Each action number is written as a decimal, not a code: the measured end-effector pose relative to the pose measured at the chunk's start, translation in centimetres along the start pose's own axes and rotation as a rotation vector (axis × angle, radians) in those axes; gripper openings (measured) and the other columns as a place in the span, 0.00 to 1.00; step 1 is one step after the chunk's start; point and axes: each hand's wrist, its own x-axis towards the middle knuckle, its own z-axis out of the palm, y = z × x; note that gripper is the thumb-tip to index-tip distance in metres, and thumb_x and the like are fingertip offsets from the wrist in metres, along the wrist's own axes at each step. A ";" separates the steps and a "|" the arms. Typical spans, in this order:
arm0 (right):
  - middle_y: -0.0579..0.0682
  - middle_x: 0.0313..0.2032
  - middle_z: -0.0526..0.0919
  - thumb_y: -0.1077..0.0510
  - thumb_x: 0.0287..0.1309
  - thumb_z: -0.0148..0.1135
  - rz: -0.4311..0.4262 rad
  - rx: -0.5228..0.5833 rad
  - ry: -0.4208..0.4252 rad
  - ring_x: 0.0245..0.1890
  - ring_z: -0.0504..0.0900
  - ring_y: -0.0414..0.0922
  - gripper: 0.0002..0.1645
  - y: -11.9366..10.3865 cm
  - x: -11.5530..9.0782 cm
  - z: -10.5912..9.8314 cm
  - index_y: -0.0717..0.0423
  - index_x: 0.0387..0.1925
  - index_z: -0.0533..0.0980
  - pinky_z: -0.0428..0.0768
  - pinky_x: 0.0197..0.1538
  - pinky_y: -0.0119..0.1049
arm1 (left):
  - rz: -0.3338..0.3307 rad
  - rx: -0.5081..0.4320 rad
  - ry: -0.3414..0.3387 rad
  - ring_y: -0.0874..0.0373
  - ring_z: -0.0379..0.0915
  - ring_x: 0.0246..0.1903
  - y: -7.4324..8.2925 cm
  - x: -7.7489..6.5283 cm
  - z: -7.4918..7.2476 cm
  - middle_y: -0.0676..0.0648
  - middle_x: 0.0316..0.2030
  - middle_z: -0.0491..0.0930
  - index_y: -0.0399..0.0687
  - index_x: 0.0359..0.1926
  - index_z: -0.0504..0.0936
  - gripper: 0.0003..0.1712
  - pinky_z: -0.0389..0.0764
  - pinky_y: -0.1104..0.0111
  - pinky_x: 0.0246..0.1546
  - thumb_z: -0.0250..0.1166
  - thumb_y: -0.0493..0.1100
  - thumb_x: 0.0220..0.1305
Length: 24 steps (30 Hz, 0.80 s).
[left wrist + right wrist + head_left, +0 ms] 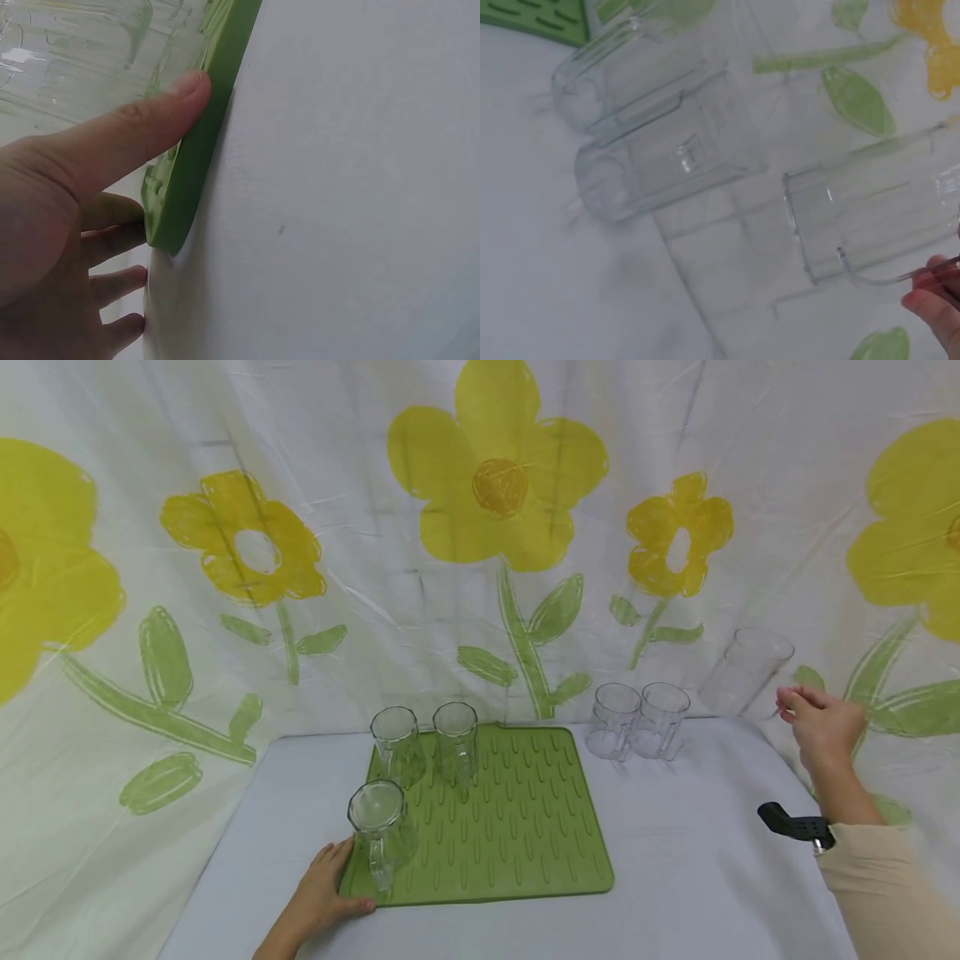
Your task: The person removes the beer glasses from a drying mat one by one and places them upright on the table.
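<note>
My right hand (pixel 828 722) pinches the handle of a clear glass mug (pixel 750 672), which is raised and tilted at the back right, above the table's level. In the right wrist view the mug (pixel 877 206) lies sideways across the picture, with fingertips (pixel 930 300) at its handle. At the green mat (pixel 517 827), my left hand (pixel 318 889) rests around the front left corner. Its thumb lies along the mat's front edge (pixel 199 161) and the other fingers are spread at the side. Right beside that hand, a glass mug (pixel 382 831) stands upright on the mat.
Farther back on the mat stand two more glass mugs, one at left (pixel 397 747) and one beside it (pixel 456 743). Right of the mat, two mugs (pixel 613 722) (pixel 660 722) stand close together on the white table (pixel 690 860). A flowered curtain (pixel 360 568) hangs behind.
</note>
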 end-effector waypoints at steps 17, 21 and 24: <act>0.27 0.11 0.78 0.64 0.57 0.65 0.031 -0.323 0.084 0.14 0.77 0.26 0.18 5.0 0.8 -0.5 0.39 0.19 0.78 0.75 0.18 0.17 | -0.025 -0.008 -0.024 0.25 0.51 0.68 0.1 0.0 0.0 0.25 0.66 0.63 0.28 0.69 0.60 0.64 0.61 0.35 0.65 0.81 0.56 0.37; 0.20 0.11 0.74 0.62 0.60 0.62 -0.003 -0.461 0.091 0.14 0.75 0.23 0.10 6.3 0.8 -0.4 0.54 0.43 0.84 0.73 0.18 0.15 | -0.028 -0.008 -0.024 0.25 0.51 0.68 0.1 0.0 -0.1 0.25 0.66 0.63 0.28 0.69 0.60 0.64 0.61 0.34 0.65 0.81 0.55 0.37; 0.17 0.10 0.69 0.60 0.61 0.62 -0.041 -0.536 0.096 0.13 0.72 0.21 0.24 7.2 0.7 -0.5 0.70 0.56 0.76 0.71 0.17 0.15 | -0.031 -0.013 -0.028 0.24 0.51 0.68 0.1 0.1 -0.2 0.25 0.66 0.63 0.28 0.69 0.60 0.64 0.60 0.34 0.65 0.81 0.55 0.37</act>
